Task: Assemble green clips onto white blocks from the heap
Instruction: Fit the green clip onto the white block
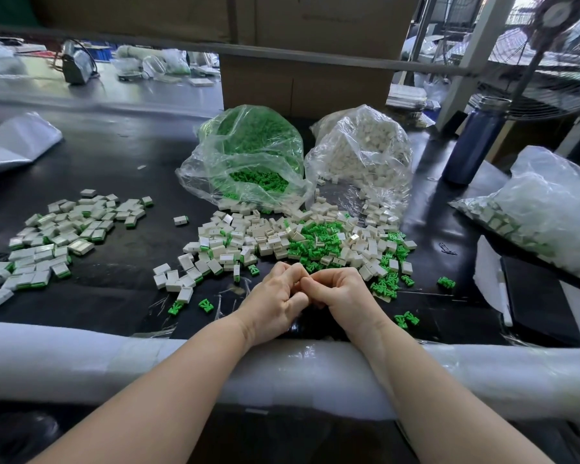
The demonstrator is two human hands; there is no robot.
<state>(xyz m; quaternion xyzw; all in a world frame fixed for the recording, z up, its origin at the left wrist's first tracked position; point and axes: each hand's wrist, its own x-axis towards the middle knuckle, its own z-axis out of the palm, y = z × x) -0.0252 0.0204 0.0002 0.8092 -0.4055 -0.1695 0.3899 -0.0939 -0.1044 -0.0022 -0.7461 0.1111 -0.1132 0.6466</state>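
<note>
Left hand (275,296), right hand (340,293): fingers curled, tips touching; contents unseen, cannot tell. Heap (302,241) of white blocks, green clips just beyond fingers.

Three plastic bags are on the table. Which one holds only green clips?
The left bag of the middle pair, open toward the heap. The bag beside it holds white blocks; the bag at far right holds white pieces with green edges.

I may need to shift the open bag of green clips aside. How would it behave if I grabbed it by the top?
The bag of green clips looks thin and crinkled, so it would probably sag rather than hold its shape. Its mouth lies open toward the heap, so clips would likely spill. Packed that full, it is perhaps weighty.
</note>
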